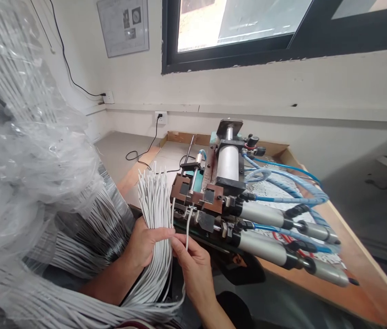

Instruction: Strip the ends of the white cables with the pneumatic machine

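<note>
My left hand is wrapped round a thick bundle of white cables, whose cut ends point upward. Beside it, my right hand pinches a single white cable. The upper end of that cable reaches into the jaws of a pneumatic wire-stripping machine. Another loose cable end stands up between the bundle and the machine, close to both thumbs. From my left hand the bundle hangs down and curves away to the lower left.
Plastic-wrapped cable bundles fill the left side. Air cylinders and blue hoses extend right from the machine across a wooden-edged bench. A black cord runs from a wall socket. Behind is a window.
</note>
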### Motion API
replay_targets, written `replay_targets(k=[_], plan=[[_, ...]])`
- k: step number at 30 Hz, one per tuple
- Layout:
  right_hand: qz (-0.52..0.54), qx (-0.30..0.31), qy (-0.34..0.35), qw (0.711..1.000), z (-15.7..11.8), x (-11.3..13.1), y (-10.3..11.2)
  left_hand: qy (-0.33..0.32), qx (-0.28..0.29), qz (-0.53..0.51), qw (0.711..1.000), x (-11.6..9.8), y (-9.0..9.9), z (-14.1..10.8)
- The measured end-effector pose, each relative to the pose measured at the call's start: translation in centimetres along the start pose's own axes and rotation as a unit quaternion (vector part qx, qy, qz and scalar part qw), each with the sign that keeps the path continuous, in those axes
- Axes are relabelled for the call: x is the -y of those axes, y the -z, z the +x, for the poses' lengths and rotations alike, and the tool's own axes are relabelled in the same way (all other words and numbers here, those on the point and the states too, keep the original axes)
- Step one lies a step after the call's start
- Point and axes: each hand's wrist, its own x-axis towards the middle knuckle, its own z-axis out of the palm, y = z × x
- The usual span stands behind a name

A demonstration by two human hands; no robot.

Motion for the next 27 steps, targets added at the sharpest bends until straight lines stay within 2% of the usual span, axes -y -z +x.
replay_targets(k=[4,7,13,21,27], plan=[[0.016,-0.033,0.014,0.999,0.2,-0.4,0.3,0.013,0.006,0.006,1.0,0.0,-0.1,0.1],[0.085,-0.079,-0.021,0.993,0.4,-0.5,0.4,0.025,0.003,0.003,1.0,-0.2,-0.1,0.1],[0.166,-0.126,-0.114,0.971,0.6,0.1,0.1,0.064,-0.001,-0.008,0.998,-0.4,0.1,0.1],[0.256,-0.129,-0.176,0.942,1.4,0.4,0.1,0.042,-0.018,-0.002,0.999,0.0,0.0,0.3],[0.25,-0.108,-0.172,0.947,1.2,0.1,-0.1,0.011,-0.002,0.004,1.0,0.2,0.1,0.2]])
